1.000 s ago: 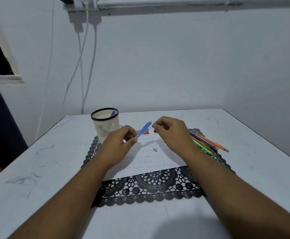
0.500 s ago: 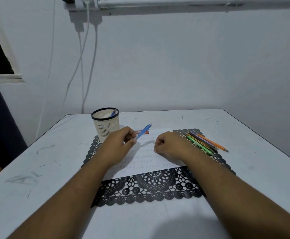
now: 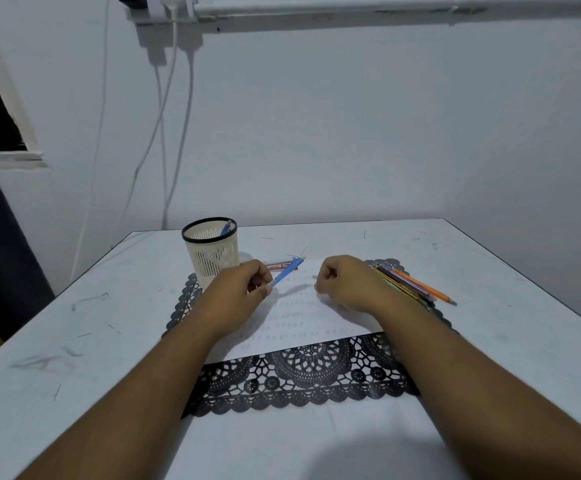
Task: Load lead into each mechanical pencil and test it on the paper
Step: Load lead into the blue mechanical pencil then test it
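The right hand (image 3: pixel 346 284) has dropped from beside the pencil's upper end to the paper (image 3: pixel 313 320), where its curled grip now rests near the sheet's far edge. Whether it pinches the small cap that lay there, I cannot tell. The left hand (image 3: pixel 239 292) still pinches the blue mechanical pencil (image 3: pixel 286 271) low on its barrel, tilted toward the worktop's far edge, above the paper. The lead looks loaded, so recapping and a test stroke probably come next.
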A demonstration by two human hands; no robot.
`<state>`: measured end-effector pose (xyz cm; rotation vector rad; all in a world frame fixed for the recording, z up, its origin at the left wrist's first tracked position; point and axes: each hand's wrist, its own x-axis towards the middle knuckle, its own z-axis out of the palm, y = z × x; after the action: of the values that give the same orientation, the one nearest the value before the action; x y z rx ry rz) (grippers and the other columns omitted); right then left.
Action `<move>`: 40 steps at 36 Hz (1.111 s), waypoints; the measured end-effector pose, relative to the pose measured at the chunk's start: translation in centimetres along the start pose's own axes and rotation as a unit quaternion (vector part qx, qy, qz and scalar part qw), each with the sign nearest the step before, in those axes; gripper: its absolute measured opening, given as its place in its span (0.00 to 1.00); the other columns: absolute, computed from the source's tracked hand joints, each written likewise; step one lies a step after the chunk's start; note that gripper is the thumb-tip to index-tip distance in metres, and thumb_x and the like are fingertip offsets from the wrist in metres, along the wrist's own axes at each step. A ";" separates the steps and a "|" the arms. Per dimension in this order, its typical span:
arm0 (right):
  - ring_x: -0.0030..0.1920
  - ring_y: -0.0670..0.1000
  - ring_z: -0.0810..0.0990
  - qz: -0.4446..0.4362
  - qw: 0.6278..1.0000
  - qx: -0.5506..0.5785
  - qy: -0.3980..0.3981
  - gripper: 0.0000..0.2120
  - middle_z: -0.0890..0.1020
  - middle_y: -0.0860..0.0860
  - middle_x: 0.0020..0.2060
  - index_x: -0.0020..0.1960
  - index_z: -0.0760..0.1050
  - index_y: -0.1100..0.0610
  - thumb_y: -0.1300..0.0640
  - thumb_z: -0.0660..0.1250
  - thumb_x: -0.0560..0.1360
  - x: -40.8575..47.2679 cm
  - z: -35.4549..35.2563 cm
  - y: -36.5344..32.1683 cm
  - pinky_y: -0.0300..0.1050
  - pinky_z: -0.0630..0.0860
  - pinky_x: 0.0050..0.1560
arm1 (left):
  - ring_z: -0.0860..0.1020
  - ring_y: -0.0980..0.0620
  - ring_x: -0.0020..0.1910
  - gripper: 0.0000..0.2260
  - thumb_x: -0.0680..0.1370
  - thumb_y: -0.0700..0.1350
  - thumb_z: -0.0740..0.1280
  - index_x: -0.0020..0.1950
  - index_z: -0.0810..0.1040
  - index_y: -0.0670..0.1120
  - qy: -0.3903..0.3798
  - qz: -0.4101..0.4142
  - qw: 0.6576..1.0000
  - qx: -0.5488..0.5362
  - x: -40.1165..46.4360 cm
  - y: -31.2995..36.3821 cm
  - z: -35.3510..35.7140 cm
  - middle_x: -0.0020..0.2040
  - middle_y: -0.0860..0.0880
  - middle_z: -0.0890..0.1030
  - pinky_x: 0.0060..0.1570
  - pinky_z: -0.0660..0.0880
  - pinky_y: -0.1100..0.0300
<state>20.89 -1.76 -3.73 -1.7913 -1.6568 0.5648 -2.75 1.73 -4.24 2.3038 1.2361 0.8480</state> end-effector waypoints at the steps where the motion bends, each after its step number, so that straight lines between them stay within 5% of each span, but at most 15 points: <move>1: 0.40 0.48 0.80 0.003 0.999 0.038 0.009 0.03 0.85 0.49 0.43 0.46 0.80 0.57 0.60 0.71 0.79 0.0 -0.4 0.0 0.42 0.74 0.37 | 0.78 0.55 0.46 0.05 0.82 0.45 0.70 0.48 0.79 0.55 0.000 0.000 1.000 0.000 0.0 0.0 0.0 0.45 0.55 0.82 0.43 0.73 0.62; 6: 0.36 0.50 0.80 0.024 0.977 0.202 0.071 0.07 0.86 0.52 0.44 0.50 0.85 0.52 0.62 0.70 0.80 0.4 -1.2 0.6 0.45 0.79 0.39 | 0.79 0.53 0.46 0.05 0.82 0.45 0.70 0.49 0.79 0.55 -0.002 -0.006 1.000 0.001 0.0 0.0 0.0 0.45 0.55 0.82 0.44 0.73 0.60; 15: 0.41 0.53 0.85 0.020 0.914 0.400 0.069 0.02 0.88 0.56 0.42 0.50 0.84 0.62 0.67 0.73 0.78 0.4 -1.5 0.5 0.46 0.85 0.43 | 0.79 0.56 0.46 0.05 0.82 0.45 0.69 0.49 0.79 0.55 0.005 -0.003 1.000 0.002 0.0 0.0 0.0 0.45 0.57 0.82 0.46 0.75 0.59; 40: 0.36 0.41 0.84 -0.019 0.931 0.355 0.076 0.03 0.88 0.48 0.40 0.51 0.84 0.58 0.60 0.72 0.80 -0.5 0.4 -1.4 0.45 0.83 0.37 | 0.79 0.58 0.46 0.04 0.82 0.44 0.70 0.50 0.80 0.54 0.006 0.003 1.000 0.013 0.0 0.4 0.0 0.45 0.56 0.82 0.44 0.74 0.62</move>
<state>19.54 -2.21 -3.05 -1.2267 -1.1620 0.8526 -2.55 1.52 -4.00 2.3275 1.2525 0.8550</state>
